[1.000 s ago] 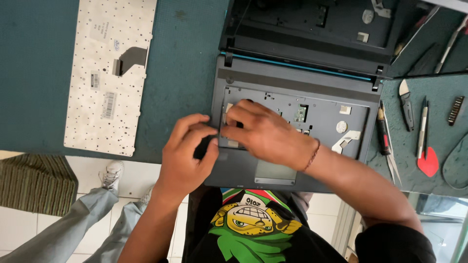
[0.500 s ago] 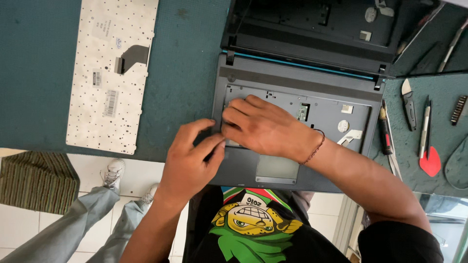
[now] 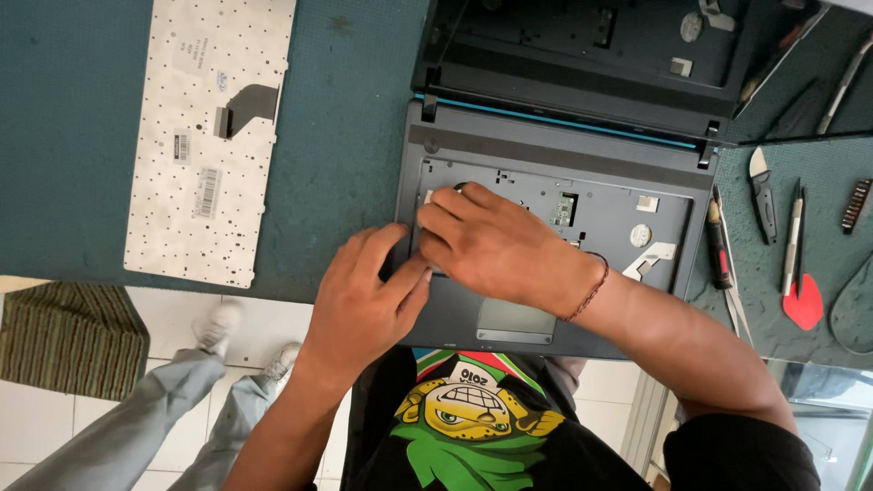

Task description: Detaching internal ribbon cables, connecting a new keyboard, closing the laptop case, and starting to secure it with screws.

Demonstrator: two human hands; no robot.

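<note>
An open grey laptop (image 3: 582,164) lies on the teal table (image 3: 346,155) with its keyboard taken out, so the metal tray under the keys shows. My right hand (image 3: 496,241) rests on the left part of that tray, fingers bent and pressing near its upper left corner. My left hand (image 3: 364,295) grips the laptop's front left edge, thumb touching the right hand. Whether either hand holds a small part is hidden. The removed keyboard (image 3: 211,136) lies face down to the left, its ribbon cable showing.
To the right of the laptop lie several hand tools: a screwdriver (image 3: 718,250), a small knife (image 3: 762,193), a pen-like tool (image 3: 794,238), a red pick (image 3: 803,302) and a brush (image 3: 855,205). Another person's legs and shoes (image 3: 218,364) stand below the table edge beside a striped mat (image 3: 68,336).
The right hand has shifted slightly up and left across the keyboard tray. The left hand stays at the laptop's front left edge.
</note>
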